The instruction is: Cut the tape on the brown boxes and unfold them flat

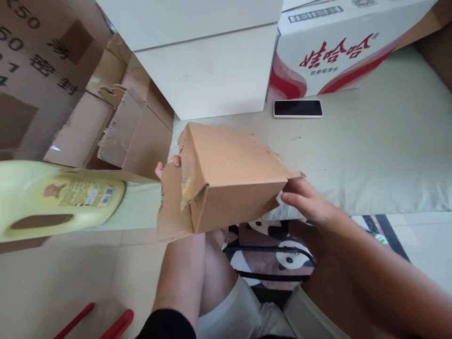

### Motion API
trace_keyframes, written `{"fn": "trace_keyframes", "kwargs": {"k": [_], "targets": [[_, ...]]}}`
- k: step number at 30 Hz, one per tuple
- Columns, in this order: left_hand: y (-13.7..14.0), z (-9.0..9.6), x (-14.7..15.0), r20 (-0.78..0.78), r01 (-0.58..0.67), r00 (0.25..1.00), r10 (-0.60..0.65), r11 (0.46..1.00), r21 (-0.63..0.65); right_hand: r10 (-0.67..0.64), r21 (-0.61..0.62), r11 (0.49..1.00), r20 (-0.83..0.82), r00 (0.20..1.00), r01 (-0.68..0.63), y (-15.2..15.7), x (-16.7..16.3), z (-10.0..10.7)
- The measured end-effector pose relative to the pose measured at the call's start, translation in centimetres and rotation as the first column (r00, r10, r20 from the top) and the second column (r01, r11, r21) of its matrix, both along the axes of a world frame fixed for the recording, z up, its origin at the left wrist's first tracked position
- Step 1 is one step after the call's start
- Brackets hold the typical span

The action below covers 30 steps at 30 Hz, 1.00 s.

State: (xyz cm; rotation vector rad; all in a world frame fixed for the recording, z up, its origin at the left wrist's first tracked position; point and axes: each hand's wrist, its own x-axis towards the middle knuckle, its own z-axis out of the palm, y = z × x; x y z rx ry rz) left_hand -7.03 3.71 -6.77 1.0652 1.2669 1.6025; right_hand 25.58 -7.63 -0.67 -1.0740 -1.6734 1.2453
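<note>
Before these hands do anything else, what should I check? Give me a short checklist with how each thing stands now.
1. Left hand on the brown carton: ok; fingertips show past its left side.
2. Right hand at the opposite end: ok; how firmly it grips, cannot tell.
3. Left-end flap folded shut: not ok; it sticks out.
4. Carton edges intact: not ok; some are ragged.
5. Phone apart from the carton: ok; it lies beyond it.
6. Carton's contents: cannot tell; the inside is hidden.
</note>
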Motion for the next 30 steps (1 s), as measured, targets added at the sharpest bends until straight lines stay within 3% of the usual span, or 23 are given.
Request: {"fn": "trace_keyframes", "kwargs": {"k": [3, 6, 8, 11, 14, 16, 18, 20, 23, 27, 30], "targets": [[0.0, 0.7, 0.4, -0.011, -0.005, 1.0, 0.004, 0.999, -0.049, -0.004, -0.023, 1.0, -0.084, 0.996, 0.002, -0.1, 0.2, -0.7], [0.2, 2.1, 1.8, -0.047, -0.096, 0.994, 0.094, 0.994, -0.051, -0.193, -0.055, 0.981, -0.1, 0.976, 0.189, 0.2, 0.1, -1.3], [0.2, 3.2, 2.9, -0.145, -0.181, 0.974, 0.175, 0.983, -0.032, -0.344, -0.046, 0.939, -0.04, 0.938, 0.342, 0.6, 0.2, -1.4], [-0.3, 4.1, 4.3, -0.361, -0.268, 0.902, 0.235, 0.962, -0.043, -0.489, 0.092, 0.872, 0.123, 0.864, 0.481, 1.1, 0.5, -1.1], [-0.9, 3.8, 5.4, -0.273, -0.073, 0.962, -0.012, 0.951, -0.301, -0.512, 0.215, 0.854, 0.195, 0.836, 0.473, 1.4, 0.5, -0.9], [-1.3, 3.6, 6.1, -0.147, 0.109, 0.97, -0.192, 0.89, -0.443, -0.509, 0.228, 0.856, 0.217, 0.833, 0.464, 1.5, 0.4, -0.8], [-1.8, 3.6, 6.6, -0.023, 0.229, 0.961, -0.277, 0.833, -0.504, -0.514, 0.208, 0.855, 0.23, 0.826, 0.475, 1.5, 0.4, -0.8], [-2.1, 4.2, 7.0, 0.108, 0.304, 0.951, -0.289, 0.824, -0.478, -0.532, 0.171, 0.846, 0.23, 0.815, 0.505, 1.6, 0.4, -0.8], [-2.4, 5.3, 7.2, 0.28, 0.344, 0.924, -0.262, 0.889, -0.303, -0.553, 0.089, 0.831, 0.222, 0.803, 0.548, 1.6, 0.4, -0.5], [-2.5, 5.7, 7.4, 0.332, 0.218, 0.932, -0.143, 0.956, -0.199, -0.575, 0.048, 0.813, 0.216, 0.789, 0.58, 1.5, 0.4, -0.3], [-2.3, 5.4, 7.1, 0.321, 0.123, 0.945, -0.069, 0.98, -0.153, -0.605, -0.026, 0.79, 0.12, 0.787, 0.612, 1.6, 0.5, -0.7]]}}
